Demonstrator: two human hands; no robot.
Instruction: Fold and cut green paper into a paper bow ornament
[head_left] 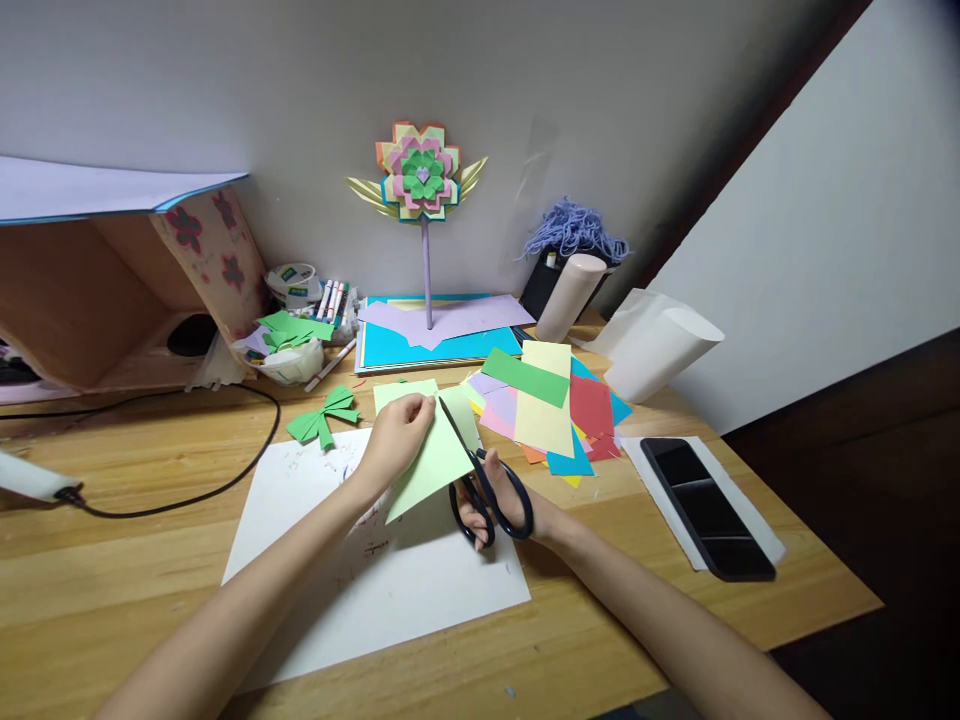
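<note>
My left hand (397, 437) is closed on a sheet of light green paper (427, 470), pinching it near its far edge. With fingers and thumb through the handle loops, my right hand (499, 495) grips a pair of black-handled scissors (480, 465). The blades lie along the light green paper and point up toward my left fingertips. Beneath both hands a white sheet (300, 560) with small marks lies on the wooden table. A green folded paper bow (325, 416) rests beyond the white sheet's far left edge.
Coloured paper pieces (544, 400) are piled right of my hands. A phone (705, 505) lies farther right, near white paper rolls (664, 350). At the back stands a paper flower (422, 175); a cardboard box (202, 260) and black cable (247, 480) are at left.
</note>
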